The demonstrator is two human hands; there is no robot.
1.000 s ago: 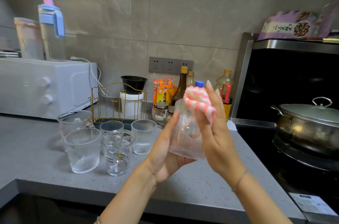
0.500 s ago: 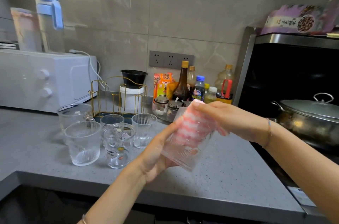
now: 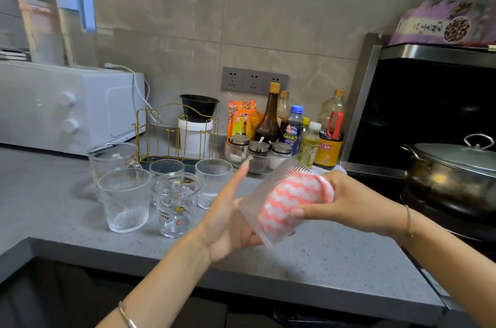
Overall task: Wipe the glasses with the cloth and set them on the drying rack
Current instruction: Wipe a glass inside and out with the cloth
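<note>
Curled round the pink-and-white striped cloth (image 3: 288, 203), the right hand (image 3: 346, 203) holds it bunched inside the mouth of a ribbed glass (image 3: 251, 208). The thumb lies along the outside of the wall, so glass and cloth are pinched between thumb and fingers. The left hand (image 3: 229, 223) cups the base from the other side, palm against the bottom and lower fingers hooked beneath it (the forefinger alone stands straight up, clear of the glass). The glass is tilted with its mouth toward the right hand. It is held in the air above the grey counter (image 3: 330, 263), in front of the gold wire drying rack (image 3: 171, 134) and to its right, well apart from it.

Just in front of the rack stands a cluster of other glasses. A handled mug (image 3: 114, 160) is at the rack's left front corner, and a small clear glass (image 3: 166, 168) and a ribbed tumbler (image 3: 213, 184) are close against its front edge. A wide ribbed glass (image 3: 124, 200) and a printed cartoon glass (image 3: 177, 208) stand nearer the counter's edge.

Left of the rack sits a white oven (image 3: 69, 107). Behind the rack is a white tub (image 3: 194, 135) with a black bowl (image 3: 199, 106) on top. To the rack's right stand sauce bottles (image 3: 269, 118), and far beyond them a lidded pot (image 3: 453, 169).
</note>
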